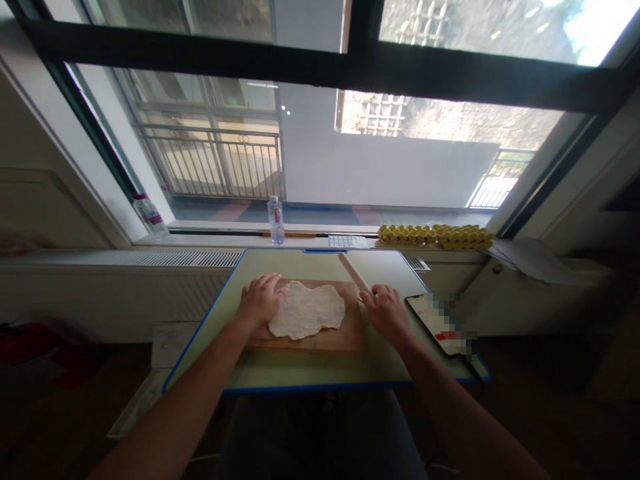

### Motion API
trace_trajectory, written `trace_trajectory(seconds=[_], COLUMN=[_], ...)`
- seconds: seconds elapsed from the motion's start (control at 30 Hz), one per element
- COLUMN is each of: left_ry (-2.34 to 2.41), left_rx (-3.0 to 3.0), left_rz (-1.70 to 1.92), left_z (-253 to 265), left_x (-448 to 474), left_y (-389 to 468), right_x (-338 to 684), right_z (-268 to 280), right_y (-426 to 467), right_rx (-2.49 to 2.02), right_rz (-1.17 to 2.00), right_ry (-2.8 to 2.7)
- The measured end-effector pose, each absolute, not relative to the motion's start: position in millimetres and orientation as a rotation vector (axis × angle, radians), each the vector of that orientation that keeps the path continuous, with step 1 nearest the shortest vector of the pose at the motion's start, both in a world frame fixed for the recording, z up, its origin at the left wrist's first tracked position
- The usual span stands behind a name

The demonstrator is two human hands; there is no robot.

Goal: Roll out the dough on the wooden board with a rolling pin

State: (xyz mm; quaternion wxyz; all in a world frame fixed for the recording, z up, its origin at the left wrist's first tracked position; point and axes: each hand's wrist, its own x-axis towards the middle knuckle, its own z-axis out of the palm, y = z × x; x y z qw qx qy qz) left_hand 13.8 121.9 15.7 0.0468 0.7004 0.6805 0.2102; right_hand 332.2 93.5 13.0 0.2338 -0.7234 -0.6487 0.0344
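Note:
A flattened sheet of dough (307, 310) with an uneven outline lies on a wooden cutting board (345, 341). My left hand (263, 301) rests at the dough's left edge, over the board's upper left part, fingers stretched forward and the thumb side touching the dough. To the right of the board, my right hand (387, 310) is closed around the near end of a pale rolling pin (353, 270). The pin points away from me and to the left, its far end near the table's back edge. My palm hides its near end.
The board sits on a small blue-edged table (295, 260). A phone or tablet (435, 323), partly pixelated, lies at the table's right. On the windowsill stand a clear bottle (275, 220), another bottle (150, 217) at left, and a yellow bumpy object (435, 237). Papers (540, 260) lie farther right.

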Motion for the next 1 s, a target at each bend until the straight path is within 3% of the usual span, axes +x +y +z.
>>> trace_trajectory(seconds=[0.17, 0.43, 0.7, 1.0], left_ry=[2.021, 1.964, 1.822, 1.585], left_rx=[2.173, 2.119, 2.048, 2.097], left_rz=[0.552, 0.578, 0.503, 0.599], left_z=[14.0, 24.9, 32.9, 43.9], left_x=[26.9, 25.1, 21.7, 23.6], left_y=[146.3, 164.6, 172.1, 151.1], right_x=[341.5, 336.9, 282.5, 247.5], right_z=[7.1, 20.4, 46.0, 26.7], right_y=[95.6, 108.7, 159.1, 162.6], right_rx=[-2.207, -2.182, -1.636, -1.202], right_rz=[0.018, 0.107, 0.329, 0.505], right_ry=[-1.748, -1.807, -2.041, -2.309])
